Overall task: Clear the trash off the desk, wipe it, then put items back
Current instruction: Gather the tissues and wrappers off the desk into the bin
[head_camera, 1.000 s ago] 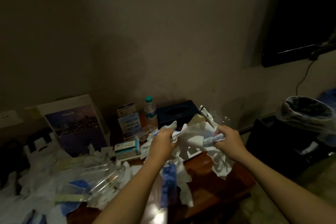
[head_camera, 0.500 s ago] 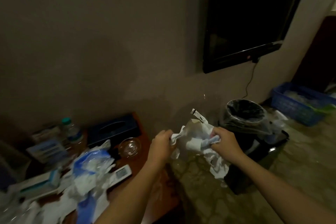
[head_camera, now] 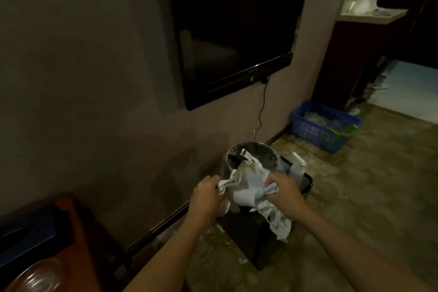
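Both hands hold one loose bundle of crumpled white paper and thin plastic trash (head_camera: 246, 187) just in front of the round bin lined with a dark plastic bag (head_camera: 258, 144), about level with its rim. The left hand (head_camera: 206, 193) has its fingers curled tight round a twisted end of the bundle, on the wall side of the bin. The right hand (head_camera: 283, 191) pinches a wad of white and bluish scraps on the side away from the wall. Most of the bundle sits short of the bin's mouth. Only a stiff white strip (head_camera: 247, 157) at its top reaches over the opening.

The likeliest failure is a spill outside the bin. A long ragged tail of paper (head_camera: 282, 225) hangs down the bin's front, well below the rim. If the hands let go here, its weight would probably drag pieces onto the floor. The bundle is separate sheets gripped only at two ends, so the middle could sag and slip out. Small white scraps (head_camera: 243, 261) lie on the floor at the bin's foot. Pushing the load in hard may also pull the slack liner down inside.
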`<state>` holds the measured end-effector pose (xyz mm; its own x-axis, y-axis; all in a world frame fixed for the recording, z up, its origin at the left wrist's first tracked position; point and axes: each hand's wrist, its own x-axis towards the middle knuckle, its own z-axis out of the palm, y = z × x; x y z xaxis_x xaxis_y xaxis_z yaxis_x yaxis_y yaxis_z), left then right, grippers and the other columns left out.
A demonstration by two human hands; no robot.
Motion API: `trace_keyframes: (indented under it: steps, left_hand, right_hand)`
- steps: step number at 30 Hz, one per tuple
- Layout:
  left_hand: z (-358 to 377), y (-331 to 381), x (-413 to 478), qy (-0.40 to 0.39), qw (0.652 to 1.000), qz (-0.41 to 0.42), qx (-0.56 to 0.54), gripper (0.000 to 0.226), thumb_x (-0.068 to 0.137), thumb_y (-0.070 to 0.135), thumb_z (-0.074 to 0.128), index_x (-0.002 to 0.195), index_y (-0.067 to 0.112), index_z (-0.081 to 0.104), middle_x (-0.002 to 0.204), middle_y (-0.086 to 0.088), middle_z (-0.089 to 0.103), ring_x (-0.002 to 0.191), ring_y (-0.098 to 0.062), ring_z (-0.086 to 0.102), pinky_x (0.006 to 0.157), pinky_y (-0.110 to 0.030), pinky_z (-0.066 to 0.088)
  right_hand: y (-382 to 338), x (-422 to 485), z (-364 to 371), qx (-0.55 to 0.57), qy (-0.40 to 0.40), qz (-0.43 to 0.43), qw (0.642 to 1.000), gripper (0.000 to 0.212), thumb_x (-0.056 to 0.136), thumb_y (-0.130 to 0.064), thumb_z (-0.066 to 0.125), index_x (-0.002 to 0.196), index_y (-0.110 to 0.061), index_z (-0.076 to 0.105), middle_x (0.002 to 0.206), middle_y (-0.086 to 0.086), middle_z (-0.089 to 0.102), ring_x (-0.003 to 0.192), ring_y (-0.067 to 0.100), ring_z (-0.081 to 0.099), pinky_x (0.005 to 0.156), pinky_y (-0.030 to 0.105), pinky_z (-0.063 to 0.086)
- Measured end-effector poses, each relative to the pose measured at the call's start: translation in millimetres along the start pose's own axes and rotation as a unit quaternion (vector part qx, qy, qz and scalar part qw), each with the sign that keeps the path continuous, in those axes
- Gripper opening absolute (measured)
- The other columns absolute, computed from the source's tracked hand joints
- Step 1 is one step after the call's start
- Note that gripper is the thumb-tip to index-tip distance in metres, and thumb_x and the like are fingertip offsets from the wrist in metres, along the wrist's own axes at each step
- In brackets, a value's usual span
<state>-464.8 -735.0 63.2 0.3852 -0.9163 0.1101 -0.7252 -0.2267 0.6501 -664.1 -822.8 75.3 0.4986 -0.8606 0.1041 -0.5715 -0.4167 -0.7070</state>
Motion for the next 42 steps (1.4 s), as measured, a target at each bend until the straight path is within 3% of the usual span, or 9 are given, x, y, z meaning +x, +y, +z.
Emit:
trace_keyframes:
  steps: [3, 8, 13, 19, 26, 29, 35, 39, 42]
  left_hand:
    - [35.2, 10.2, 60.6, -0.016, 1.000, -0.005, 0.000, 0.018, 0.091, 0.026, 0.059, 0.091, 0.009, 0.063, 0.094, -0.006, 0.059, 0.084, -0.021, 0.058, 0.075, -0.034, 0.050]
    - [73.5, 30.7, 133.4, -0.049, 0.999, -0.022, -0.006, 0.018, 0.091, 0.027, 0.058, 0.089, 0.009, 0.062, 0.091, -0.003, 0.056, 0.081, -0.017, 0.057, 0.071, -0.027, 0.047]
    - [89.4, 26.9, 176.2, -0.067, 0.996, -0.056, 0.025, 0.021, 0.092, 0.028, 0.057, 0.093, 0.008, 0.061, 0.092, -0.004, 0.057, 0.083, -0.018, 0.058, 0.071, -0.025, 0.048]
    - [121.6, 16.3, 214.2, -0.058, 0.994, -0.097, 0.014, 0.017, 0.090, 0.022, 0.061, 0.097, 0.006, 0.063, 0.098, -0.010, 0.060, 0.089, -0.024, 0.059, 0.075, -0.030, 0.046]
    - [152.6, 8.9, 236.3, -0.066, 0.975, -0.212, 0.021, 0.021, 0.090, 0.026, 0.060, 0.102, 0.009, 0.063, 0.103, -0.007, 0.063, 0.094, -0.021, 0.060, 0.079, -0.028, 0.046]
    - [166.0, 12.3, 246.8, -0.057, 0.964, -0.260, 0.024, 0.016, 0.090, 0.024, 0.059, 0.095, 0.009, 0.061, 0.098, -0.009, 0.063, 0.091, -0.022, 0.061, 0.076, -0.029, 0.046]
    - [195.1, 22.6, 268.5, -0.022, 0.944, -0.330, 0.017, 0.020, 0.089, 0.025, 0.060, 0.103, 0.011, 0.062, 0.104, -0.008, 0.065, 0.092, -0.021, 0.061, 0.078, -0.029, 0.049]
    - [209.4, 20.6, 273.6, -0.062, 0.926, -0.370, 0.040, 0.024, 0.091, 0.027, 0.057, 0.111, 0.014, 0.057, 0.111, -0.007, 0.061, 0.098, -0.022, 0.060, 0.085, -0.033, 0.051]
    - [221.8, 18.0, 283.5, -0.118, 0.913, -0.385, 0.062, 0.035, 0.090, 0.022, 0.057, 0.123, 0.014, 0.049, 0.126, -0.008, 0.051, 0.110, -0.025, 0.056, 0.091, -0.035, 0.049]
  right_hand:
    - [41.5, 50.0, -13.5, -0.008, 0.005, 0.004, 1.000, 0.035, 0.067, 0.010, 0.065, 0.064, -0.021, 0.047, 0.073, 0.006, 0.053, 0.068, 0.017, 0.048, 0.057, 0.016, 0.033]
    - [87.9, 120.3, -34.4, -0.023, -0.006, 0.006, 1.000, 0.045, 0.068, 0.011, 0.066, 0.062, -0.027, 0.041, 0.073, 0.004, 0.050, 0.068, 0.016, 0.046, 0.057, 0.011, 0.034]
    - [115.6, 169.2, -32.8, -0.017, -0.053, -0.002, 0.998, 0.030, 0.071, 0.007, 0.066, 0.068, -0.016, 0.047, 0.075, 0.007, 0.052, 0.070, 0.017, 0.047, 0.058, 0.015, 0.032]
    - [141.2, 226.8, -23.3, -0.015, -0.114, -0.028, 0.993, 0.049, 0.068, 0.011, 0.065, 0.063, -0.031, 0.040, 0.071, -0.007, 0.046, 0.065, 0.006, 0.045, 0.056, 0.011, 0.033]
    - [175.3, 290.1, -13.5, -0.027, -0.224, -0.067, 0.972, 0.044, 0.071, 0.006, 0.065, 0.063, -0.030, 0.040, 0.073, -0.008, 0.046, 0.067, 0.005, 0.045, 0.057, 0.011, 0.034]
    - [188.3, 312.1, -1.0, -0.039, -0.277, -0.089, 0.956, 0.042, 0.071, 0.006, 0.064, 0.064, -0.028, 0.041, 0.077, -0.004, 0.049, 0.071, 0.010, 0.049, 0.059, 0.017, 0.037]
    - [210.1, 356.5, 13.9, -0.043, -0.337, -0.128, 0.932, 0.033, 0.068, 0.006, 0.065, 0.068, -0.022, 0.047, 0.078, -0.002, 0.049, 0.075, 0.021, 0.053, 0.066, 0.034, 0.044]
    - [217.0, 363.1, 31.6, -0.058, -0.387, -0.142, 0.909, 0.033, 0.072, 0.005, 0.062, 0.067, -0.024, 0.046, 0.075, -0.011, 0.044, 0.069, 0.007, 0.048, 0.059, 0.013, 0.036]
    - [227.9, 361.6, 51.8, -0.088, -0.429, -0.154, 0.886, 0.028, 0.078, 0.003, 0.059, 0.076, -0.024, 0.053, 0.076, -0.017, 0.038, 0.073, 0.007, 0.046, 0.063, 0.012, 0.033]
